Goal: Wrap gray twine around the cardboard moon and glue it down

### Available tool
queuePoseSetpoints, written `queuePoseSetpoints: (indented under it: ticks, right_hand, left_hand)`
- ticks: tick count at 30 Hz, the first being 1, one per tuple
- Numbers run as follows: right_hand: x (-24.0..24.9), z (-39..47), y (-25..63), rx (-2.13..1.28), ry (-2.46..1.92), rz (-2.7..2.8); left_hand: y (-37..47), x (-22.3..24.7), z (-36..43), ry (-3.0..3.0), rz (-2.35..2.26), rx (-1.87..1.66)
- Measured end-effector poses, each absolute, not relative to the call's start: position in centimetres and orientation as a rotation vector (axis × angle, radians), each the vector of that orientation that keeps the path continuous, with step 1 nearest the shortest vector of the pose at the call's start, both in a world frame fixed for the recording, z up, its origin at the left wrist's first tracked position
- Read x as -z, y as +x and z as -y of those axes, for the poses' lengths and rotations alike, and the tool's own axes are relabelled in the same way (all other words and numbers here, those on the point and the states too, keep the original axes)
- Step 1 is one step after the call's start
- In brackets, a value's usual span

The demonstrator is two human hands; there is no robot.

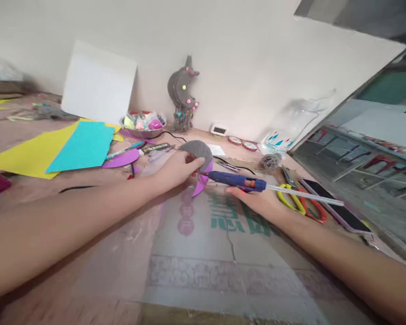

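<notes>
My left hand (177, 169) grips a crescent-shaped craft piece (199, 151), grey yarn wound over purple card, whose purple tip (200, 184) points down. My right hand (257, 201) holds a blue glue gun (238, 180) with a clear glue stick (304, 194) jutting out of its back. The nozzle of the glue gun touches the crescent just right of my left fingers. Both hands hover over a worn printed board (223, 243) on the table.
Yellow (27, 155) and teal paper sheets (84, 144), markers (149, 148), a metal bowl of pompoms (144, 124), a finished moon decoration (183, 90) against the wall, a yarn ball (269, 161), scissors (301, 203), a phone (338, 210) and a white board (98, 83) surround the work area.
</notes>
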State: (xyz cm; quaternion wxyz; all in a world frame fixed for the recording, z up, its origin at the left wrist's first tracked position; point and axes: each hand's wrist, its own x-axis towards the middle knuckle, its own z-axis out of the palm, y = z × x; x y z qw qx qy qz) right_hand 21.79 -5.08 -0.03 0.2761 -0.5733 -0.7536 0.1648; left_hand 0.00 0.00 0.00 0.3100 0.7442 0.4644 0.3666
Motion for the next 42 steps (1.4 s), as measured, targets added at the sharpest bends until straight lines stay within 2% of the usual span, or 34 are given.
queuePoseSetpoints:
  ticks: [26, 42]
  right_hand:
    - [-0.38, 5.24, 21.14, -0.531, -1.490, 1.911]
    - [-0.38, 5.03, 21.29, -0.416, -1.543, 1.858]
  left_hand:
    - [0.04, 0.03, -0.01, 1.901, -1.244, -0.982]
    - [0.02, 0.12, -0.17, 1.867, -1.233, -0.970]
